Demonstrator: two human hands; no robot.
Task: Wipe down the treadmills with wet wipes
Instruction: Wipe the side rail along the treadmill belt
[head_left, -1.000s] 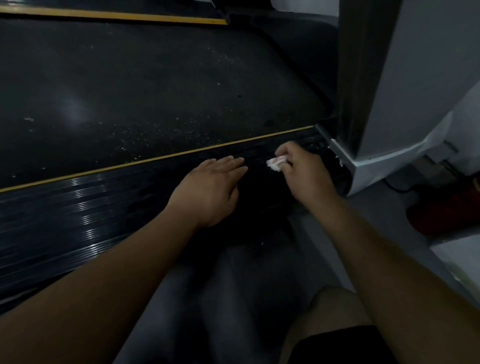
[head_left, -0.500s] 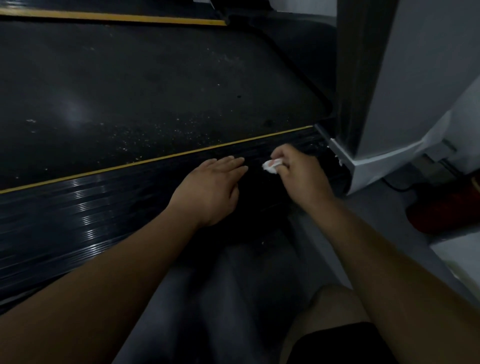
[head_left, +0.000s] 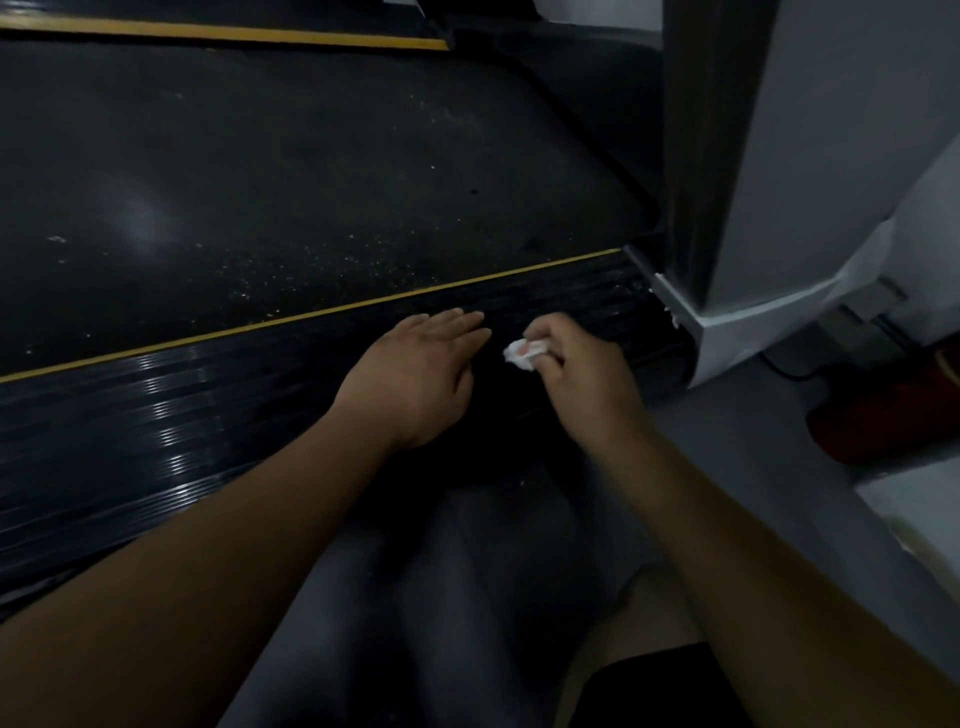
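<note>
We're pinching the wipe (head_left: 523, 355) in the right hand (head_left: 582, 374) on the rail (head_left: 156, 415), which is running lower left to center right; left hand (head_left: 415, 374) is lying flat just beside, holding nothing.

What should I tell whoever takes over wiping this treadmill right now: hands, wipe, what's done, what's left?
Left hand: open, lying flat on the ribbed side rail.
Right hand: pinches a crumpled white wipe at the same rail, just right of the left hand, near the upright's base.
Done: the pictures do not show how much of the rail has been wiped.
Left: the belt shows pale specks along the yellow stripe; probably wipe there next, then the rest of the rail.
</note>
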